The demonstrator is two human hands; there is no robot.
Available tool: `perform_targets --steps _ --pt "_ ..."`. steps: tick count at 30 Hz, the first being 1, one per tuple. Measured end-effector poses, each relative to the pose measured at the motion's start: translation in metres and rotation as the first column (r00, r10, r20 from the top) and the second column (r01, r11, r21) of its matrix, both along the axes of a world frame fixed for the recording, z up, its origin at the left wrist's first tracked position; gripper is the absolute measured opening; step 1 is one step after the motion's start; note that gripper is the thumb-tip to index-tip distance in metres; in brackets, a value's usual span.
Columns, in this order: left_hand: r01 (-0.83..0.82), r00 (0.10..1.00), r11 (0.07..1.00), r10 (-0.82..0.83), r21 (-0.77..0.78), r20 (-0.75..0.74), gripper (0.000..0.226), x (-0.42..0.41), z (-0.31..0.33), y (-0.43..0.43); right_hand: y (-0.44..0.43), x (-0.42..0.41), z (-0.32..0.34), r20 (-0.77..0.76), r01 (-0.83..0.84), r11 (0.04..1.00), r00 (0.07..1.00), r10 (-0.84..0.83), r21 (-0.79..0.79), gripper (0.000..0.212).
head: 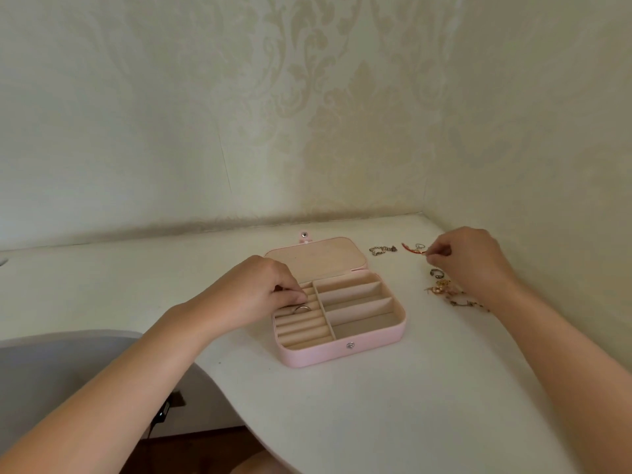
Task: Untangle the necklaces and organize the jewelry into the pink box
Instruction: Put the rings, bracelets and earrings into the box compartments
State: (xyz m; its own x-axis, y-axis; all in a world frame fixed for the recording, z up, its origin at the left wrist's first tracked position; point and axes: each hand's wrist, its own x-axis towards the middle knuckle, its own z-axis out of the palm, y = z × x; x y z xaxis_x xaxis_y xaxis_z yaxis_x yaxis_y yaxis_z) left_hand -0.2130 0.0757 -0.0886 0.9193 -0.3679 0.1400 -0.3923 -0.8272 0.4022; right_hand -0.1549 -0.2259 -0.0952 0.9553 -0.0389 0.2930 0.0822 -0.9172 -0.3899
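The pink box [342,350] lies open on the white table, lid back, with beige ring rolls on its left and several compartments on its right. A silver ring [302,308] stands in the ring rolls. My left hand [260,289] hovers over the rolls, its fingertips curled just above the ring. My right hand [472,261] is at the far right, fingers pinching a small red and gold piece [412,249]. A silver chain bracelet [382,250] lies behind the box. A dark ring [436,273] and a tangled gold necklace pile [448,293] lie beside my right wrist.
The table [376,405] meets patterned walls at the back and right corner. Its curved front edge runs at the lower left, with a grey seat [61,371] and a dark cable [160,413] below it.
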Motion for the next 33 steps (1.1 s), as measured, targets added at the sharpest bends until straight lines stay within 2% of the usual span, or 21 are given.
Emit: perform_targets --steps 4,6,10,13,15,17,20,22,24,27,31,33 --pt "0.011 0.999 0.999 -0.012 -0.044 -0.033 0.017 0.000 -0.008 0.007 -0.005 0.003 -0.006 -0.193 0.098 0.995 0.976 -0.100 -0.023 0.028" --pt "0.012 0.999 0.998 -0.015 -0.060 -0.049 0.020 -0.001 -0.009 0.009 -0.003 0.006 -0.009 -0.228 0.109 0.994 0.967 -0.111 -0.021 0.028" --pt "0.021 0.997 0.997 -0.026 -0.077 -0.074 0.022 -0.004 -0.009 0.009 0.000 0.008 -0.008 -0.221 0.096 0.994 0.970 -0.105 -0.049 0.017" --pt "-0.004 0.995 0.995 -0.006 -0.097 -0.104 0.023 -0.005 -0.009 0.009 0.003 0.006 -0.009 -0.161 0.068 0.989 0.983 -0.089 -0.130 0.012" --pt "-0.047 0.990 0.988 0.026 -0.148 -0.140 0.023 -0.005 -0.007 0.009 0.004 0.005 -0.010 -0.120 0.064 0.985 0.989 -0.084 -0.160 0.020" --pt "-0.074 0.983 0.980 0.041 -0.184 -0.178 0.022 -0.005 -0.004 0.009 0.003 0.005 -0.012 -0.104 0.072 0.987 0.991 -0.088 -0.146 0.031" --pt "-0.087 0.982 0.967 0.043 -0.239 -0.182 0.021 -0.010 -0.004 0.006 0.001 0.008 -0.013 -0.101 0.066 0.993 0.992 -0.075 -0.093 0.015" --pt "-0.101 0.989 0.951 0.065 -0.293 -0.129 0.020 -0.013 -0.006 0.005 -0.001 0.010 -0.014 -0.074 0.060 0.997 0.995 -0.064 -0.048 0.016" --pt "-0.115 0.993 0.932 0.100 -0.345 -0.061 0.018 -0.015 -0.005 0.004 0.000 0.009 -0.013 -0.002 0.007 0.999 1.000 -0.007 0.045 0.017" --pt "-0.101 0.993 0.892 0.117 -0.441 0.010 0.014 -0.018 0.004 -0.001 0.013 -0.001 -0.004 0.081 -0.163 0.960 0.986 0.148 0.228 0.011" --pt "-0.058 0.979 0.861 0.149 -0.506 0.141 0.018 -0.025 0.024 -0.013 0.046 -0.033 0.011 0.071 -0.416 0.831 0.904 0.421 0.369 0.013" --pt "-0.045 0.986 0.867 0.118 -0.497 0.117 0.019 -0.028 0.032 -0.019 0.063 -0.049 0.014 0.071 -0.509 0.749 0.843 0.533 0.425 0.013"
